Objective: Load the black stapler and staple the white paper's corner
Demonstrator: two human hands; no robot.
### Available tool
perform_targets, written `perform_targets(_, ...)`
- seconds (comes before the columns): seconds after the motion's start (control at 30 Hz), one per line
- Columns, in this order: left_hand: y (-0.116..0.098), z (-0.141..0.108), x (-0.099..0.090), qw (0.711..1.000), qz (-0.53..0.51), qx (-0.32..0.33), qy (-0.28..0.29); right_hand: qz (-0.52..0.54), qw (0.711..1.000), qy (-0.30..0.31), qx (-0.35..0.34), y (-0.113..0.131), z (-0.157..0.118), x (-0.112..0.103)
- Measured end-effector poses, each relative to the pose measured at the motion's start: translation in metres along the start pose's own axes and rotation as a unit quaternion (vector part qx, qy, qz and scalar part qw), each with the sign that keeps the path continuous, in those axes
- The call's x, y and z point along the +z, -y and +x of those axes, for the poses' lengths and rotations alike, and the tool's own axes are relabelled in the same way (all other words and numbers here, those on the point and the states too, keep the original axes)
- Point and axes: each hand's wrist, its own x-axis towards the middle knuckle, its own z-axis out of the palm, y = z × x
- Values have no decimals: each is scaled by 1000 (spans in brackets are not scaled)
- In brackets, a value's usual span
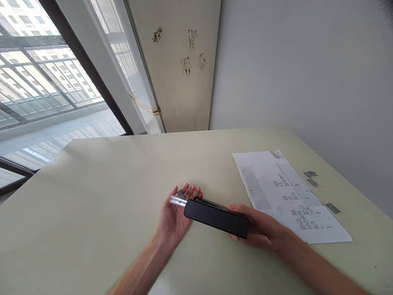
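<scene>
A long black device [217, 216] with a short silver metal tube at its left end is held above the table, tilted slightly down to the right. My right hand [258, 227] grips its right end, fingers wrapped round it. Under the silver end lies my left hand [175, 217], palm up, with its fingers spread and slightly curled. A small grey piece [181, 194] sticks up beside the metal tube, near the left fingers. Whether the left palm touches the device is hard to tell.
A printed white sheet [276, 196] lies on the pale table [107, 213] at the right. Grey tape pieces [333, 208] are stuck near the right edge. Behind stand a grey wall [301, 73], a stained panel [184, 94] and a window at the left.
</scene>
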Motion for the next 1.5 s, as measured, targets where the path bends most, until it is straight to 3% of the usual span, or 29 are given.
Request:
perform_targets(0.1,-1,2,-2,1000,3,5,13,-27,993,-66,-94,3,-5,4)
perform_targets(0.2,0,3,-5,999,18,-7,49,-118,954,-175,-214,8,-8,8)
perform_targets(0.37,4,4,-10,995,55,-23,74,-300,830,-374,-284,6,-5,4)
perform_targets(0.47,6,3,-10,994,74,-29,68,-428,739,-421,-306,-2,2,0)
perform_targets(0.6,9,-2,-8,988,109,-41,99,-516,657,-413,-364,-11,13,-2)
perform_targets(0.77,17,-10,-9,975,117,-97,162,-578,608,-379,-391,-12,18,-3)
perform_targets(0.93,31,-16,-10,970,165,-98,150,-581,522,-388,-490,-8,12,6)
perform_targets(1.1,39,-21,-10,959,188,-120,173,-627,495,-279,-534,-11,11,22)
perform_targets(1.23,37,-23,-9,953,209,-129,179,-643,466,-265,-547,-13,16,24)
perform_targets(1.5,36,-22,-6,954,162,-149,204,-606,483,-235,-587,-8,15,22)
